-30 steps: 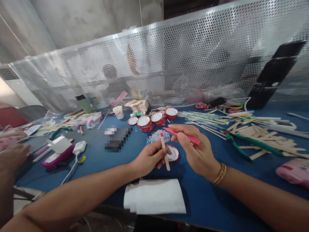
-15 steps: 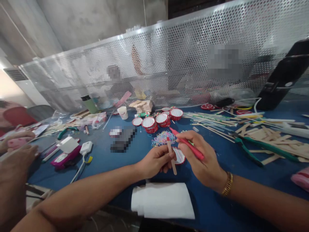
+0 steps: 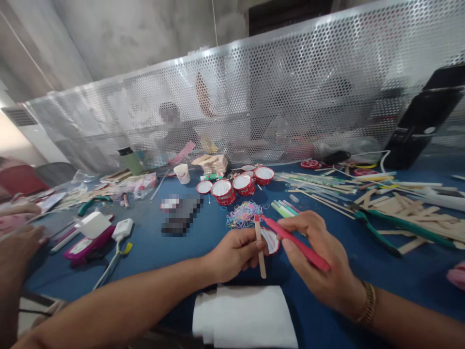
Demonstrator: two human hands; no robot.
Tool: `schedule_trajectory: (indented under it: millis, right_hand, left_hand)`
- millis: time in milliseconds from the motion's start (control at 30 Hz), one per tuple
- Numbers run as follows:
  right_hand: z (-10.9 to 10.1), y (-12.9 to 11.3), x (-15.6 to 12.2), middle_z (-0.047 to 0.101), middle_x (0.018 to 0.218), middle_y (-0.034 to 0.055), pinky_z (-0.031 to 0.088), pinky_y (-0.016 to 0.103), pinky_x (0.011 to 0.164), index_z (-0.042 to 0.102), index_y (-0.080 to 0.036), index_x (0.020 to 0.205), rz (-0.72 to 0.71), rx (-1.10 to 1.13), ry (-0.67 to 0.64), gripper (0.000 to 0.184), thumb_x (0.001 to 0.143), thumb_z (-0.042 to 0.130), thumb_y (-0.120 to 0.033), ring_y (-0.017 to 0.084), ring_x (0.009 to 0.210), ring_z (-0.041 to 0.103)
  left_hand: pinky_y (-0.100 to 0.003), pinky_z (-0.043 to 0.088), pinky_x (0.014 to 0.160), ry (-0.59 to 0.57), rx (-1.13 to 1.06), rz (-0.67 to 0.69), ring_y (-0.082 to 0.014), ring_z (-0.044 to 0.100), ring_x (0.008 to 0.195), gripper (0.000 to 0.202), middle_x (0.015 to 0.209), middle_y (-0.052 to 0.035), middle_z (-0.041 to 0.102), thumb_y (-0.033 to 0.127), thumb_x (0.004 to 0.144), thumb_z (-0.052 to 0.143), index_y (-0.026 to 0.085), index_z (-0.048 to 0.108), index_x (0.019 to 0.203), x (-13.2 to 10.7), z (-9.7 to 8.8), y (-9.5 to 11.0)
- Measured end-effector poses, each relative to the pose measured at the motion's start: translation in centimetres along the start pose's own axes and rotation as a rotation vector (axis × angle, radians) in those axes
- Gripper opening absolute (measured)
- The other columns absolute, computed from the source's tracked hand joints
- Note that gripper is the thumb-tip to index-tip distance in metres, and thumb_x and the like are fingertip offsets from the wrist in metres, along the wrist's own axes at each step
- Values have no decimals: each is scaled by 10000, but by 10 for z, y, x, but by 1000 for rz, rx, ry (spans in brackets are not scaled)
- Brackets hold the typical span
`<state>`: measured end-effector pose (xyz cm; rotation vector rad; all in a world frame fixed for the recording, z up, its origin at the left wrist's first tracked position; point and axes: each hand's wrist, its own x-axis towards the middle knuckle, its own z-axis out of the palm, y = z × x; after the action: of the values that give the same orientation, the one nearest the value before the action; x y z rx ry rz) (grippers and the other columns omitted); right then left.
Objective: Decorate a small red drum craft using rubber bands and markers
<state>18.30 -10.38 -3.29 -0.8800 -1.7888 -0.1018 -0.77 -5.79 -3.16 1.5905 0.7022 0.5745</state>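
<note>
My left hand pinches a wooden craft stick upright, its top end coloured red. In my right hand is a red marker, its tip at the stick's coloured end. A round white-topped piece with a red rim lies just behind my left fingers, partly hidden. Beyond it sit a heap of multicoloured rubber bands and several small red-and-white drum-like rounds. Several markers lie near my right fingers.
Pliers with green handles rest by loose craft sticks on the right. A folded white cloth or paper lies in front. Left are a white cup, a charger and another person's arm. A perforated metal screen stands behind.
The marker's tip has come down onto the stick's red end, and my right hand has shifted right and lower. My left hand still holds the stick. The view has moved slightly.
</note>
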Motion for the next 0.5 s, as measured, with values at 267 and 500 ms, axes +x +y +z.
schedule_trajectory:
  millis: [267, 500]
  right_hand:
    - [-4, 1, 1, 645, 840, -1, 386, 450, 891, 557, -230, 1002, -60, -20, -14, 200, 834, 560, -121, 172, 749, 607]
    - [-5, 3, 2, 640, 820, -1, 393, 440, 868, 556, -249, 997, -37, -49, 20, 174, 862, 548, -138, 172, 749, 587]
  left_hand:
    - [-161, 309, 414, -23, 91, -1, -51, 388, 448, 452, 575, 42, 477, 578, 888, 512, 135, 601, 867, -2, 0, -2]
    - [-163, 365, 450, 54, 131, 5, -53, 478, 482, 387, 679, 10, 553, 508, 933, 476, 144, 568, 842, 2, 0, -7]
